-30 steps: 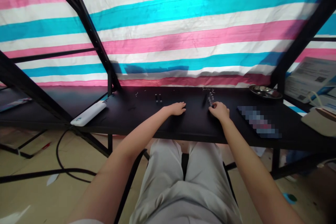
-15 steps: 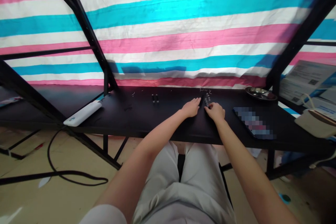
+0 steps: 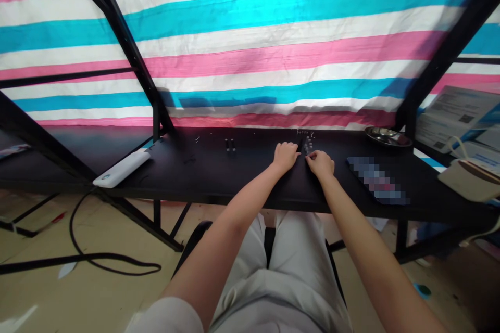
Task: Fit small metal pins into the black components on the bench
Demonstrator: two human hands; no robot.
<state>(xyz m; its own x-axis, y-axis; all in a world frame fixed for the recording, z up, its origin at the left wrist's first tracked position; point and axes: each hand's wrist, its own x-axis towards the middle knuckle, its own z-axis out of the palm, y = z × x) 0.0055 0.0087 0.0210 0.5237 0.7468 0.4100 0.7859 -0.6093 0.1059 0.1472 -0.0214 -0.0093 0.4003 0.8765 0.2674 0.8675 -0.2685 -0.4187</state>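
A short row of small grey, rounded pieces (image 3: 308, 143) lies on the black tabletop (image 3: 250, 179), pointing away from me. At its near end, my right hand (image 3: 321, 164) is closed in a pinch on the row. Just left of it, my left hand (image 3: 286, 157) rests on the table with its fingers curled and its thumb towards the row. Its fingertips are hidden, so anything under them cannot be made out. A narrow dark piece (image 3: 301, 144) shows between the left hand and the row. Behind are several tiny whitish pieces (image 3: 303, 132).
Two small dark cylinders with pale ends (image 3: 230, 145) stand to the left. A white oblong device (image 3: 123, 169) lies farther left. On the right are a phone with a blurred screen (image 3: 375, 181), a shiny metal dish (image 3: 388, 137) and a beige pouch (image 3: 469, 181). Black frame posts (image 3: 135, 57) flank the table.
My left hand's fingers, stretched flat before, are now curled, and its thumb shows on the right. The right hand stays at the row's near end. The view has shifted slightly.
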